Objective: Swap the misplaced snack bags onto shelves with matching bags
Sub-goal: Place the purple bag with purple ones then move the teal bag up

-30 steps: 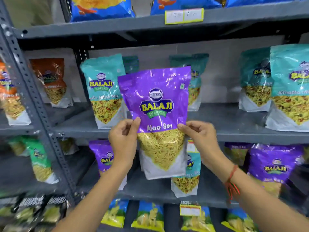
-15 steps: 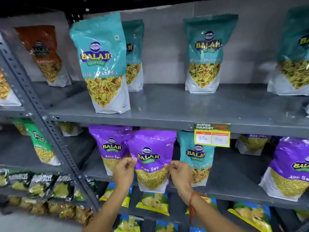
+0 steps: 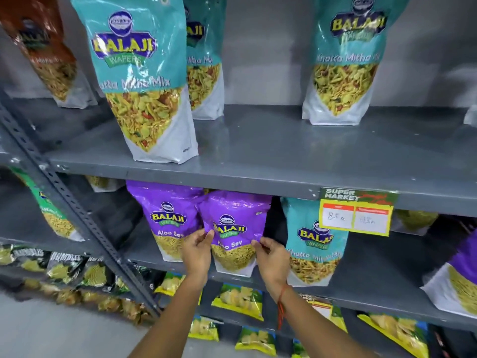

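Observation:
A purple Aloo Sev bag stands upright on the lower grey shelf, right beside a matching purple Aloo Sev bag. My left hand pinches its left edge and my right hand pinches its right edge. Just to its right on the same shelf stands a teal Khatta Mitha Mix bag. On the upper shelf stand teal Khatta Mitha Mix bags, one near the front, one behind it and one further right.
Another purple bag sits at the lower shelf's right end. A price tag hangs from the upper shelf's front lip. A slotted grey upright divides off the left bay with brown, green and dark bags. Yellow chip bags fill the shelves below.
The purple bag came down from in front of the upper shelf to the lower shelf and now stands beside the other purple bag, both hands still on it. The view has moved closer.

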The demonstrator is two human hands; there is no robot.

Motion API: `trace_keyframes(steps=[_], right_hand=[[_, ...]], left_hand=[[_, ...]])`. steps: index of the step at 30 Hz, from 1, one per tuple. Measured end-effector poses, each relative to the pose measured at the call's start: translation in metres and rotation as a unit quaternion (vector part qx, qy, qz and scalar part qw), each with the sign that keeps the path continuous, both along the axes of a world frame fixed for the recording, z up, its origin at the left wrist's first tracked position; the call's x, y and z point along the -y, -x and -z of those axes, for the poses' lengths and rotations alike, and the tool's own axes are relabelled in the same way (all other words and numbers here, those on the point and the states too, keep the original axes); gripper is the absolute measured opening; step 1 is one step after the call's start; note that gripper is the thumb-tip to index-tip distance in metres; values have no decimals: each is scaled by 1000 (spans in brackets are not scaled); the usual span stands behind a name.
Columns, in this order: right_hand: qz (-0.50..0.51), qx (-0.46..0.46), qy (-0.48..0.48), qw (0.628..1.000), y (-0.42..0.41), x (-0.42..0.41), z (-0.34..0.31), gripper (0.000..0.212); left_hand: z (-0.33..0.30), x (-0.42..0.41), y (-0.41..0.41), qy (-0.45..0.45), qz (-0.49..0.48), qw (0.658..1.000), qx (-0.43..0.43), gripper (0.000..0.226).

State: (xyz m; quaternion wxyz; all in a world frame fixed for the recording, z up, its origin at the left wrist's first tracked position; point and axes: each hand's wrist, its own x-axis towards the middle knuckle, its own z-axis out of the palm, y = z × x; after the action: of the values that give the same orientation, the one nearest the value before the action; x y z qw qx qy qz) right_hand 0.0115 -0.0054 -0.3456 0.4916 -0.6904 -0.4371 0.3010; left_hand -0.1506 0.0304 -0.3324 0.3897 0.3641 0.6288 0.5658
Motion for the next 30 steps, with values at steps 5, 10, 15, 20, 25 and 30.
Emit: trace_keyframes(steps=[5, 10, 15, 20, 25, 30], right_hand=[[16, -68, -55, 996, -18, 39, -6, 12], [176, -46, -147, 972, -86, 80, -16, 20], [151, -103, -60, 981, -158, 57, -22, 25], [53, -7, -55, 997, -172, 52, -15, 23], [97, 61, -111, 987, -158, 81, -16, 54], [68, 75, -115, 988, -147, 139, -8, 49]], left_hand=[[-18, 38, -51, -141, -66, 984, -91, 24], [-14, 68, -120, -169, 163, 957, -167, 45], [-2, 49, -143, -96, 203, 941, -252, 62], [-2, 46, -143, -116, 181, 925, -314, 35], [4, 73, -138, -121, 181, 927, -304, 36], [14, 126, -113, -139, 190, 938, -256, 44]])
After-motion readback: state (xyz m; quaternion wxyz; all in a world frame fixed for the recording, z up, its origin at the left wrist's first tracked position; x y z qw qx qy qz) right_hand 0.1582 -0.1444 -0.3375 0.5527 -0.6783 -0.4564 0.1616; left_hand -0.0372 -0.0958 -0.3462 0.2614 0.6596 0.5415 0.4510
